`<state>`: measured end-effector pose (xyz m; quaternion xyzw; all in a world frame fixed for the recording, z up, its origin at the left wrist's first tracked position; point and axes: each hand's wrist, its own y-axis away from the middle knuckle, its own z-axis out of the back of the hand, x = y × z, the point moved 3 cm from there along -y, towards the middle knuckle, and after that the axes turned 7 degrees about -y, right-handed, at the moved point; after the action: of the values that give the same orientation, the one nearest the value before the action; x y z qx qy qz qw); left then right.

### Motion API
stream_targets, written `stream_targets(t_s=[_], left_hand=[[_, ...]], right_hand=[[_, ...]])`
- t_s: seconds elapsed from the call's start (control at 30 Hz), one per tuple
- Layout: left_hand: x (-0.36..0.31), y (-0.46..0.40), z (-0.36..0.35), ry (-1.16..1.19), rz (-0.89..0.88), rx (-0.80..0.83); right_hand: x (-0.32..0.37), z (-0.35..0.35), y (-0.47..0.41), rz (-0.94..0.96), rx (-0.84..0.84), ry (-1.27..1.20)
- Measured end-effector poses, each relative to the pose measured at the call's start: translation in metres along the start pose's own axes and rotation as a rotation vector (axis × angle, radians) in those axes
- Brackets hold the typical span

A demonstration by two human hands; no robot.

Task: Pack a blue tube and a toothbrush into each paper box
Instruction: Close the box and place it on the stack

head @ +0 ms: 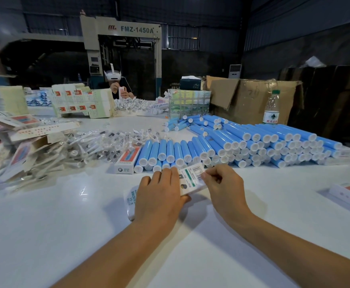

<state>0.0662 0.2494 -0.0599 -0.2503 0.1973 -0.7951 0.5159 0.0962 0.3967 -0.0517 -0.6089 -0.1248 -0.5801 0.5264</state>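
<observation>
Both hands [159, 194] [225, 185] grip paper box [192, 179], box between them, above table [66, 225]

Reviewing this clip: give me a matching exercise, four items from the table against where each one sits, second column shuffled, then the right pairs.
Items
1. paper box
2. blue tubes
3. water bottle
4. wrapped toothbrushes

Places
A. loose heap left of centre on the table
B. upright at the far right, by the cardboard carton
C. held between the left hand and right hand
D. stacked in rows right of centre

Pairs: 1-C, 2-D, 3-B, 4-A
</observation>
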Motion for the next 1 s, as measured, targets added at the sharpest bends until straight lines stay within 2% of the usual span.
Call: stream_targets(t_s=[0.17,0.37,0.63,0.8,1.0], left_hand=[[0.001,0.002,0.001,0.007,-0.016,-0.006],[-0.001,0.004,0.002,0.008,-0.052,-0.001],[-0.006,0.003,0.006,0.008,-0.058,-0.002],[0.005,0.000,0.005,0.047,0.021,-0.031],[0.006,-0.002,0.007,0.060,0.051,-0.013]], right_hand=[[0.001,0.002,0.001,-0.005,0.019,-0.013],[0.000,0.001,-0.002,-0.151,0.083,-0.174],[0.000,-0.001,-0.001,-0.023,0.056,-0.033],[0.001,-0.001,-0.002,-0.069,0.066,-0.113],[0.000,0.000,-0.002,-0.084,0.025,-0.100]])
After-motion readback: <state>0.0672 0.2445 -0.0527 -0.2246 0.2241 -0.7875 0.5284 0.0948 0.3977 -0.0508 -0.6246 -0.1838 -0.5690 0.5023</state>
